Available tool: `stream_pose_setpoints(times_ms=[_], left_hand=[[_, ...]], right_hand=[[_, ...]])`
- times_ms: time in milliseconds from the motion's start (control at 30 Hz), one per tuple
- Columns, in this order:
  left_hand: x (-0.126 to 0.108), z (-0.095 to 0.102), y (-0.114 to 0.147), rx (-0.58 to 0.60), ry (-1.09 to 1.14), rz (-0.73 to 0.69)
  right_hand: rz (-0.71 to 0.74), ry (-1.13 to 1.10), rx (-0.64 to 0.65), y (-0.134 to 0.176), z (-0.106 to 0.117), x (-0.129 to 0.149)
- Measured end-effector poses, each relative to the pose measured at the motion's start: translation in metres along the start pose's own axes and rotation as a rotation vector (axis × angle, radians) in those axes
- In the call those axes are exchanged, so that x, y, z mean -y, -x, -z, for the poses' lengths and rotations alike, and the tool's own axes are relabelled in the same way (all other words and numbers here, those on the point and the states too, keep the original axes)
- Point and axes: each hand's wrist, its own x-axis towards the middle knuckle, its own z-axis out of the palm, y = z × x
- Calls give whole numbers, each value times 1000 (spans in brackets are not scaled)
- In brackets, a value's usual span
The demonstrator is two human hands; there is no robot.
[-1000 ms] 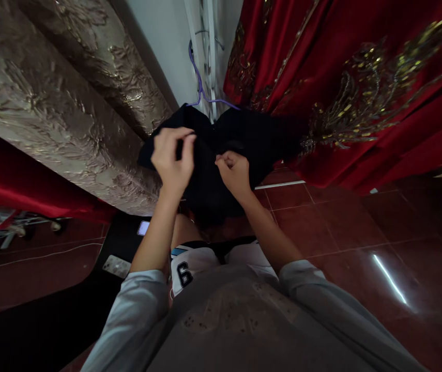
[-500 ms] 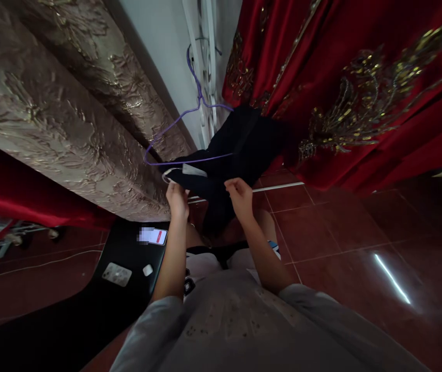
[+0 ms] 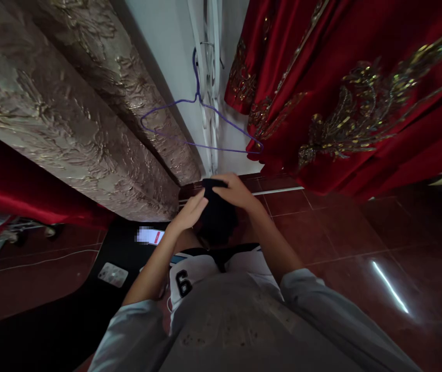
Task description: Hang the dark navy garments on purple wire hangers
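Note:
A dark, nearly black garment [image 3: 217, 219] hangs bunched in front of my knees; its exact kind does not show. My right hand [image 3: 233, 191] grips its upper edge, thumb on the near side and fingers over the top. At the left edge of the cloth, my left hand [image 3: 193, 211] has its fingers pressed together against the fabric, the fingertips partly hidden. Beyond both hands, a bare purple hanger [image 3: 199, 98] hangs from a white metal rack [image 3: 210, 67], apart from the garment.
Textured beige-gold cloth [image 3: 89, 113] hangs at left, red sequined cloth [image 3: 340, 103] at right. A black bench [image 3: 69, 299] beside me bears a lit phone [image 3: 150, 235] and another phone [image 3: 112, 274]. The floor [image 3: 345, 232] has red tiles.
The dark garment has come off the purple hanger and moved down toward me. My hands have drawn closer together on it, and the hanger now hangs bare.

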Motion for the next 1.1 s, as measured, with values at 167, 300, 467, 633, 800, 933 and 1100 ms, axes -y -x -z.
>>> stream_pose_setpoints(times_ms=[167,300,467,633,800,933,1100], left_hand=[[14,17,19,191,-144,136],[30,45,31,326,-272,253],[45,103,37,73,-501,290],[0,147,-13,-426,-574,109],[-53,131,-66,-295,-431,-100],[-61,123,-76,-241,-533,-167],[-53,138,-79,-379,-579,-171]], right_hand=[[107,57,-445,-55,18,-13],[-75,89,-476,-68,30,-44],[-92,257,-588,-35,67,-38],[-92,329,-629,-17,83,-14],[-43,300,-522,-4,78,-11],[97,410,-724,17,103,0],[-16,401,-624,39,169,35]])
